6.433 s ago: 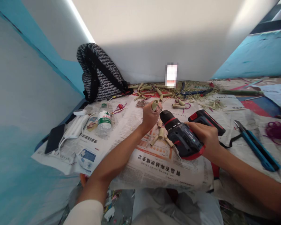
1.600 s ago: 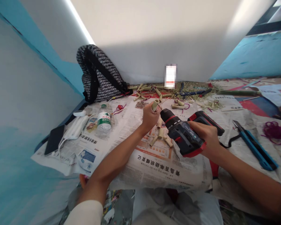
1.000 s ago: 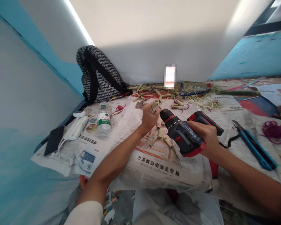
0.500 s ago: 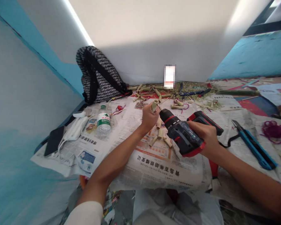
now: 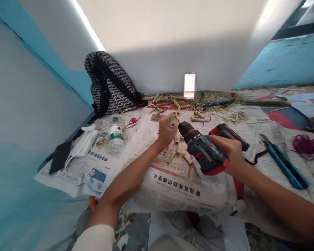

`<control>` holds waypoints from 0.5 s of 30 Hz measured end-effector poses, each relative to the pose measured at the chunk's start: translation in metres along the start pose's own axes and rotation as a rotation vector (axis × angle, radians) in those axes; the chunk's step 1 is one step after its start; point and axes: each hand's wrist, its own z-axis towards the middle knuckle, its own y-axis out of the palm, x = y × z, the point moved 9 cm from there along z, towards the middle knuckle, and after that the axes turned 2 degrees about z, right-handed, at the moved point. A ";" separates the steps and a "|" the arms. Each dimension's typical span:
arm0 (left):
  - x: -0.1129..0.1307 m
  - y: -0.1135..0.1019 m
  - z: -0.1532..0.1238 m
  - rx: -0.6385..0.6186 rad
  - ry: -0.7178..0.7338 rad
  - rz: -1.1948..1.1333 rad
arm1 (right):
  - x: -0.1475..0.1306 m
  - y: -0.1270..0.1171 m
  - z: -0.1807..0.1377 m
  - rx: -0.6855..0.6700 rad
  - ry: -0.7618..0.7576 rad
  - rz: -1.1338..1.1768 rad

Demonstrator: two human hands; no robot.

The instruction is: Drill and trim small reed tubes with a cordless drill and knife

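Note:
My left hand (image 5: 166, 130) is closed around a short pale bamboo tube (image 5: 172, 117), held upright above the newspaper. My right hand (image 5: 231, 151) grips a black and red cordless drill (image 5: 206, 151). The drill's chuck points left at the tube, and its thin bit meets the tube's side just above my left fingers. A few cut bamboo pieces (image 5: 179, 150) lie on the newspaper (image 5: 172, 184) under the drill.
A water bottle (image 5: 115, 136), a white cable bundle (image 5: 85, 142) and a dark phone (image 5: 59, 157) lie at the left. A patterned bag (image 5: 110, 83) leans on the wall. More bamboo pieces (image 5: 167, 101) lie behind. A blue cutter (image 5: 285, 164) and purple string (image 5: 307, 145) lie at the right.
Both hands hold nearly the same pose. The drill has crept slightly closer to the tube since the oldest frame.

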 end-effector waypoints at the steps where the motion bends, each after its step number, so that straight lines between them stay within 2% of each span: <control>1: 0.000 0.000 0.000 -0.002 -0.001 -0.004 | -0.001 -0.001 0.000 0.007 -0.013 -0.006; 6: -0.001 0.000 0.000 -0.006 -0.014 0.000 | -0.004 -0.002 0.000 0.015 -0.053 -0.018; 10: -0.003 0.002 0.003 -0.032 -0.050 0.007 | 0.003 0.000 -0.002 0.013 -0.018 0.004; 13: -0.003 0.005 0.007 -0.110 -0.108 -0.009 | 0.009 -0.003 0.001 0.038 0.030 0.063; 15: 0.000 0.009 0.009 -0.219 -0.141 -0.069 | 0.014 -0.007 0.004 0.054 0.071 0.104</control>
